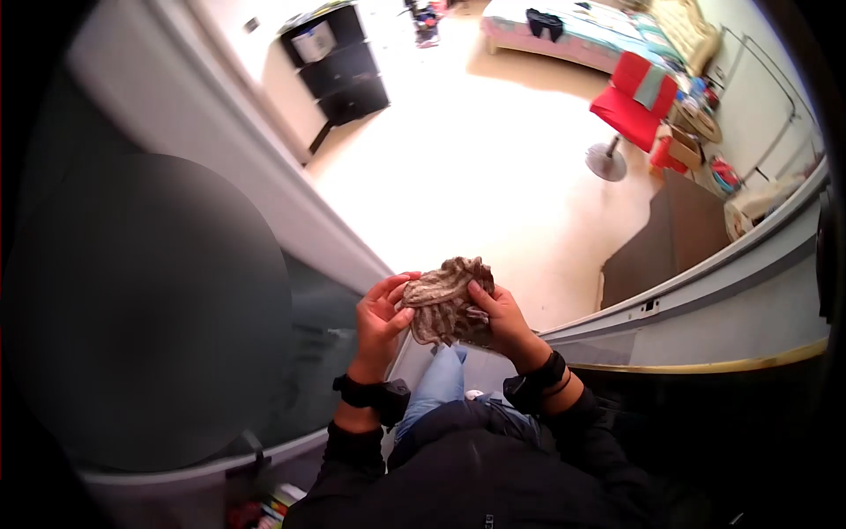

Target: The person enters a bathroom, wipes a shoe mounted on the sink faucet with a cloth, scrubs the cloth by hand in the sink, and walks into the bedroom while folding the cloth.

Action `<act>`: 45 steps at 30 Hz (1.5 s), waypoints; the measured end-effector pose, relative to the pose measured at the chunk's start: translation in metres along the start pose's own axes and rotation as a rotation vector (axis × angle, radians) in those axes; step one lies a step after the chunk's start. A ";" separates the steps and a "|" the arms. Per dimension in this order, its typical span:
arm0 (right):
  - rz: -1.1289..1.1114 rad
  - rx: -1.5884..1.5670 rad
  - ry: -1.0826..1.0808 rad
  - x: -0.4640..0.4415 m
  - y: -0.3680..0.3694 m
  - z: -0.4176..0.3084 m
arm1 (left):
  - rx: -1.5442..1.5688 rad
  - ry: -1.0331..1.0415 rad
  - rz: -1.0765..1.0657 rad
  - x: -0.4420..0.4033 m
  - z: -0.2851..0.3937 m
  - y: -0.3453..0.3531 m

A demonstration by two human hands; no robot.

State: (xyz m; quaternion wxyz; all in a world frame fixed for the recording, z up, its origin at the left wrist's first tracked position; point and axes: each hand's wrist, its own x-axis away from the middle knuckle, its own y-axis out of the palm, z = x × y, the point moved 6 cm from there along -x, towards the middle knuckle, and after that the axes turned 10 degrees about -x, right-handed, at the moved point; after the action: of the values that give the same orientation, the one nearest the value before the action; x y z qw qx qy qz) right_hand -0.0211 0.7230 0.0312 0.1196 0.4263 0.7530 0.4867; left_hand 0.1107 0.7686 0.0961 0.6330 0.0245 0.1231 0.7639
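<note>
A crumpled brown-and-beige patterned cloth [443,309] is held up in front of my body, above my jeans. My left hand [381,319] pinches its left edge between thumb and fingers. On the opposite side, my right hand [508,323] grips the cloth, thumb on top and the other fingers hidden behind. The fabric is bunched and folded, so its full shape cannot be made out. Both wrists wear black bands.
A doorway frames me, with a pale wall edge on the left and a sill [705,360] on the right. Beyond are a black drawer cabinet [339,66], a red swivel chair [630,106], a bed [573,40] and a brown board [661,238]. A large dark round shape [150,309] fills the left.
</note>
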 end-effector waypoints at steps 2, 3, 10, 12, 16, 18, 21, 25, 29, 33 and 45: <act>0.045 -0.053 -0.067 -0.017 -0.004 -0.024 | 0.117 -0.004 -0.098 -0.039 -0.018 0.002; 0.064 -0.096 -0.100 -0.024 -0.005 -0.034 | 0.108 0.020 -0.118 -0.055 -0.021 0.005; 0.101 -0.111 -0.214 -0.119 -0.013 -0.114 | 0.377 -0.341 -0.292 -0.198 -0.087 0.017; 0.147 -0.082 -0.191 -0.147 -0.010 -0.139 | 0.331 -0.315 -0.345 -0.240 -0.087 0.019; 0.206 0.107 -0.190 -0.181 -0.005 -0.181 | -0.072 -0.187 -0.468 -0.304 -0.086 0.037; 0.226 0.165 -0.248 -0.189 -0.015 -0.201 | 0.009 -0.222 -0.510 -0.333 -0.100 0.042; 0.302 0.243 -0.299 -0.205 -0.035 -0.231 | 0.082 -0.294 -0.548 -0.371 -0.096 0.048; 0.311 0.447 -0.361 -0.223 -0.035 -0.271 | 0.071 -0.333 -0.655 -0.415 -0.078 0.061; 0.292 0.607 -0.463 -0.261 -0.044 -0.315 | 0.097 -0.331 -0.692 -0.473 -0.071 0.069; 0.272 0.667 -0.624 -0.302 -0.048 -0.370 | 0.084 -0.343 -0.722 -0.527 -0.057 0.078; 0.083 1.103 -0.688 -0.476 -0.031 -0.514 | -0.279 -0.197 -0.549 -0.704 -0.060 0.065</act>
State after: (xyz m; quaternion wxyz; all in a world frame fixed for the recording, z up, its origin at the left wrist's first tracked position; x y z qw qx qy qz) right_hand -0.0541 0.0323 0.1490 0.0984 0.5854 0.7939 -0.1314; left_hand 0.1754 0.0631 0.1355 0.8214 -0.0230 -0.0426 0.5682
